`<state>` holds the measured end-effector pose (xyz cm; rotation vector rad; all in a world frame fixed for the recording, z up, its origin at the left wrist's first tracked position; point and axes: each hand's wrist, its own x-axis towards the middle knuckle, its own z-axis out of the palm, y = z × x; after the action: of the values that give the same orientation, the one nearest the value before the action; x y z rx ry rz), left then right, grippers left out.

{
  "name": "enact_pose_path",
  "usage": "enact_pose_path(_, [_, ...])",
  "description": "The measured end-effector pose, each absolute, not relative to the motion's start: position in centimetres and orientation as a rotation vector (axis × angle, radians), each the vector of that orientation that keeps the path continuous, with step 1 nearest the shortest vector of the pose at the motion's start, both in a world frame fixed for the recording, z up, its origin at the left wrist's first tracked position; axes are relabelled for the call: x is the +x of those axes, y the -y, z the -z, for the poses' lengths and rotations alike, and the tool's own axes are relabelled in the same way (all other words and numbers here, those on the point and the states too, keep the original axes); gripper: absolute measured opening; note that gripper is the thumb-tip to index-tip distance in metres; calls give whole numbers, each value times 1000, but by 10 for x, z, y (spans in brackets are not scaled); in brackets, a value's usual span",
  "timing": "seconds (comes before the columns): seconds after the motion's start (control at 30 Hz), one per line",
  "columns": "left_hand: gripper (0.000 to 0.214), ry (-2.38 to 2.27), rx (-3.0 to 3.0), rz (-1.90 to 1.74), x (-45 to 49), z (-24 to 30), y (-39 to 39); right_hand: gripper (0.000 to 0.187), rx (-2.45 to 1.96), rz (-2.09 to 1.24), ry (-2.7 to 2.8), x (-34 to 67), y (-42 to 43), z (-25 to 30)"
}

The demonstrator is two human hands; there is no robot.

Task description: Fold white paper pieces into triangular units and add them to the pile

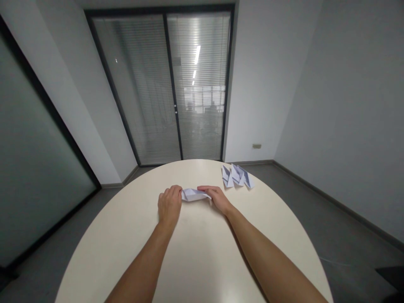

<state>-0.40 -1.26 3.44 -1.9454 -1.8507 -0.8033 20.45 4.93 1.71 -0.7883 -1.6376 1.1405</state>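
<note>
A folded piece of white paper [193,195] lies lengthwise between my two hands, low over the table. My left hand [170,203] is closed on its left end, the fingertips pinching the paper. At the other end, my right hand [216,197] grips the paper, with its fingers reaching along the upper edge and the thumb partly hidden below. Several folded white paper pieces [237,175] with pointed tips sit close together beyond my right hand, near the table's far right edge.
Both forearms rest over a round cream table [192,252]. Past its far edge stands a dark-framed glass door [172,88] with blinds. White walls and grey floor [299,214] surround the table, and a wall socket [256,146] is low at the back.
</note>
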Motion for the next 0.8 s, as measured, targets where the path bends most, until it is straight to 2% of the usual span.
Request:
enact_pose_path(0.17, [25, 1895, -1928, 799, -3, -33, 14, 33, -862, -1079, 1789, 198, -49, -8])
enact_pose_path(0.4, [26, 1947, -1950, 685, -2, -31, 14, 53, -883, -803, 1975, 196, -46, -5])
enact_pose_path(0.6, [27, 1992, -1978, 643, -3, -28, 14, 57, -950, -624, 2079, 197, -41, -11])
enact_pose_path(0.67, [29, 1999, -1991, 655, -3, -28, 14, 52, -993, -572, 2096, 197, -40, -14])
enact_pose_path(0.8, [33, 1977, -2040, 734, -4, -27, 13, 30, -1030, -415, 2189, 197, -37, -22])
